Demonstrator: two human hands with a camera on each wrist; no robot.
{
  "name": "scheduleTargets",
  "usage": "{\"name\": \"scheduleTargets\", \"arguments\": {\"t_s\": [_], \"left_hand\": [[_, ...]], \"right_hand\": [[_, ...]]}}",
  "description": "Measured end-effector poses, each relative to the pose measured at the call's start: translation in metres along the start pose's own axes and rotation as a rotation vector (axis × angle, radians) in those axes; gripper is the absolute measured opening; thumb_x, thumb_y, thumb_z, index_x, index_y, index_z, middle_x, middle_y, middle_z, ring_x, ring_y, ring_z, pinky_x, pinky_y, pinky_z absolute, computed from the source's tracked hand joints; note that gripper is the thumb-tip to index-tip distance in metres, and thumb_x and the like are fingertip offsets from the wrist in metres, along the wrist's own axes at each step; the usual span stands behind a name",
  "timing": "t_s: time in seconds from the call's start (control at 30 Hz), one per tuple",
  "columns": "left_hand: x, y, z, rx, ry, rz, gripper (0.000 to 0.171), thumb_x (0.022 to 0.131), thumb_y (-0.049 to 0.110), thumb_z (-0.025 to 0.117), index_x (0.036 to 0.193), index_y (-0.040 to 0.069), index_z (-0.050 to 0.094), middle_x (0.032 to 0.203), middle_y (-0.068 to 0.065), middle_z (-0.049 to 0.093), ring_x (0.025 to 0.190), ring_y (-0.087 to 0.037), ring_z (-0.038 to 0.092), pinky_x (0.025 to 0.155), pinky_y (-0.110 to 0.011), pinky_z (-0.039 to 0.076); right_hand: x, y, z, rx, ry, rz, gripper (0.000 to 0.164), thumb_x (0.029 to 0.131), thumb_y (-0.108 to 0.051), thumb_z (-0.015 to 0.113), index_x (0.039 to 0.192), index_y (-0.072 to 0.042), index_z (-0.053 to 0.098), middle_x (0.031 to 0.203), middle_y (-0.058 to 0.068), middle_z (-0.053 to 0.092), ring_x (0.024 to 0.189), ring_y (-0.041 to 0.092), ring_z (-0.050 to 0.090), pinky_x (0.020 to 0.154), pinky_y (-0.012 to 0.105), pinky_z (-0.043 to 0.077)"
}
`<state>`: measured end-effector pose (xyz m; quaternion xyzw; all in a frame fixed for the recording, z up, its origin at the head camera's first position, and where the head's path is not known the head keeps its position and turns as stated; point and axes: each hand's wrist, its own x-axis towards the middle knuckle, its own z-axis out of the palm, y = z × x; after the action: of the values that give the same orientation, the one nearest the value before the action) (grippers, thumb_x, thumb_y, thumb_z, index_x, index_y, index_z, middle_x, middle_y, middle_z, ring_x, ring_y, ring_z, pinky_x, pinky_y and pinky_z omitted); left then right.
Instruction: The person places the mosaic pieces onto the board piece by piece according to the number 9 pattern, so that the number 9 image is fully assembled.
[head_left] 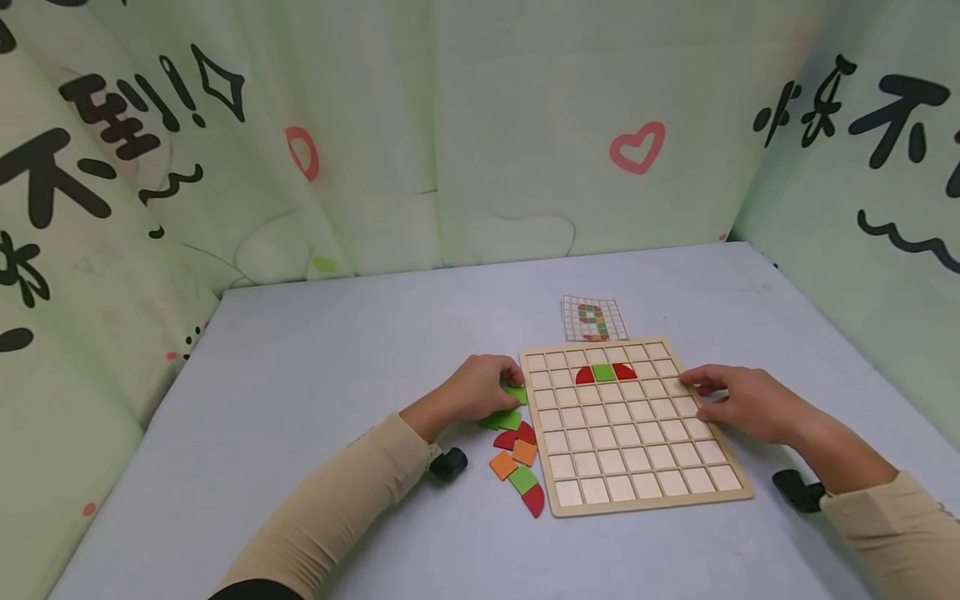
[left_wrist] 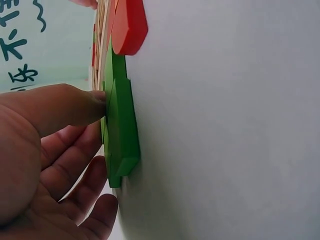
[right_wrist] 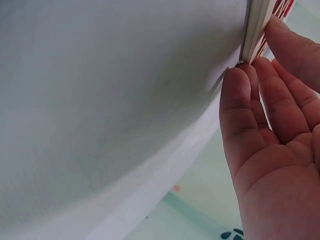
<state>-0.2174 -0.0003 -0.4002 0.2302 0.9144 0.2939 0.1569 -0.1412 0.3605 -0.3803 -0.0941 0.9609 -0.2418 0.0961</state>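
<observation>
My left hand point(head_left: 480, 389) is at the left edge of the wooden grid board point(head_left: 652, 502), pinching a green square tile point(head_left: 517, 395) between thumb and fingers. In the left wrist view the thumb presses near the top of a green tile point(left_wrist: 122, 125), and the other fingers sit behind it. More green tiles point(head_left: 510, 420) lie just under this hand. My right hand point(head_left: 757, 404) rests at the board's right edge, fingertips and thumb touching the frame point(right_wrist: 255, 32). On the board, a green square point(head_left: 603, 372) sits between two red quarter-round tiles point(head_left: 585, 376) in the second row.
Loose red quarter-rounds point(head_left: 533, 501), orange squares point(head_left: 504, 465) and a green square point(head_left: 522, 478) lie left of the board. A pattern card point(head_left: 595, 318) lies behind it. Printed curtains point(head_left: 480, 150) surround the white table point(head_left: 337, 350).
</observation>
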Motion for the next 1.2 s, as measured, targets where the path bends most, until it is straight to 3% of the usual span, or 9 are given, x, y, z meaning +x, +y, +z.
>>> {"name": "scheduleTargets", "arguments": {"t_s": [0.27,0.53,1.03,1.2], "left_hand": [[-0.001,0.001,0.0,0.02,0.011,-0.004,0.019,0.086,0.012,0.079,0.101,0.012,0.069,0.092,0.005,0.064,0.089,-0.014,0.056,0.076,-0.021,0.049],[0.0,0.003,0.001,0.1,0.014,0.054,0.02,0.087,0.013,0.078,0.105,0.009,0.07,0.092,0.004,0.065,0.087,-0.014,0.055,0.077,-0.02,0.049],[-0.001,0.003,-0.006,0.035,0.024,0.013,0.022,0.087,0.011,0.077,0.108,0.009,0.069,0.099,0.001,0.067,0.089,-0.015,0.056,0.07,-0.019,0.05],[-0.002,0.007,-0.009,0.015,0.027,0.024,0.023,0.088,0.01,0.074,0.11,0.008,0.069,0.104,-0.001,0.068,0.092,-0.015,0.057,0.075,-0.02,0.05]], "right_hand": [[0.0,-0.001,0.0,0.0,0.002,-0.003,0.048,0.086,-0.01,0.074,0.131,0.003,0.06,0.12,0.024,0.064,0.111,0.045,0.059,0.089,0.058,0.048],[0.0,0.001,0.0,-0.01,0.005,-0.008,0.048,0.086,-0.01,0.074,0.13,0.003,0.06,0.119,0.024,0.064,0.111,0.045,0.059,0.089,0.058,0.048],[0.0,0.0,0.0,-0.015,0.002,-0.01,0.049,0.085,-0.01,0.075,0.13,0.003,0.06,0.118,0.023,0.065,0.111,0.044,0.059,0.089,0.058,0.047],[0.0,0.0,0.0,-0.017,0.0,-0.005,0.049,0.085,-0.011,0.075,0.13,0.003,0.06,0.119,0.023,0.065,0.111,0.044,0.059,0.089,0.058,0.047]]}}
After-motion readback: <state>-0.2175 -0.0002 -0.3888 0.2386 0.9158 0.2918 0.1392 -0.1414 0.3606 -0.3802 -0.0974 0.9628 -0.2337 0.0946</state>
